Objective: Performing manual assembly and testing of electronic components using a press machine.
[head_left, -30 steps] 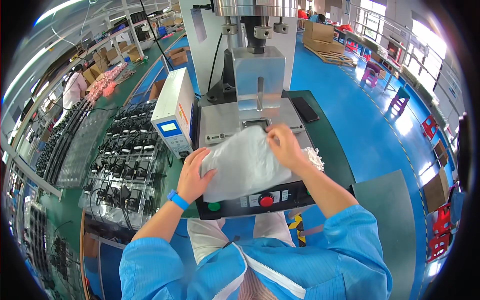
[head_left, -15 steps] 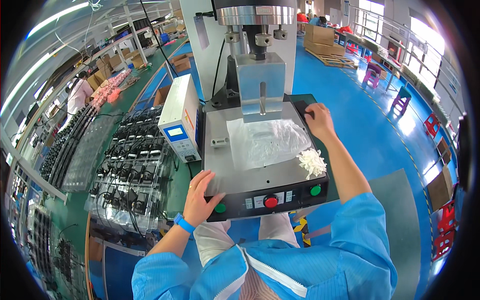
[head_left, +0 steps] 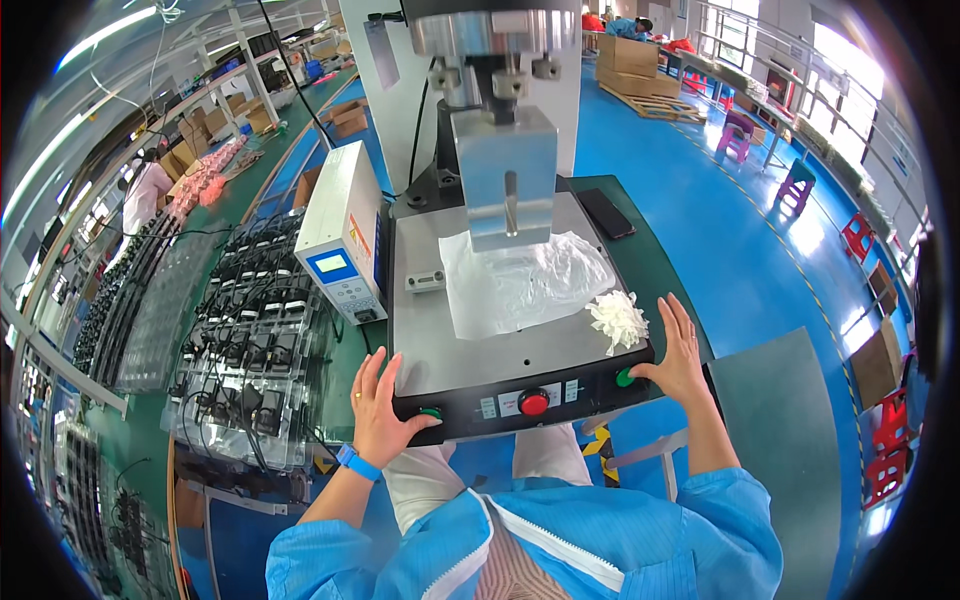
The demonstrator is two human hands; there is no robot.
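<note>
My left hand point(head_left: 382, 412), fingers spread, has its thumb on the left green button point(head_left: 430, 413) on the front of a bench press machine. My right hand point(head_left: 682, 362) is likewise spread, thumb against the right green button point(head_left: 625, 377). A red button point(head_left: 534, 402) sits between them. Above the grey metal bed point(head_left: 430, 345) is a shiny metal block point(head_left: 506, 180) with a vertical slot. Its lower edge overlaps a crumpled translucent plastic sheet point(head_left: 530, 290); I cannot tell whether they touch. A bunch of white strips point(head_left: 618, 320) lies at the bed's right front corner.
A white control box point(head_left: 345, 235) with a lit display stands left of the bed. A small metal block point(head_left: 425, 281) rests on the bed. A black phone point(head_left: 607, 213) lies to the right. Clear trays of black cabled parts point(head_left: 265, 340) fill the left bench; a person point(head_left: 147, 192) is beyond.
My right hand has left the phone and come down to the right green button. My left thumb has moved onto the left one. The slotted block seems slightly lower over the bed.
</note>
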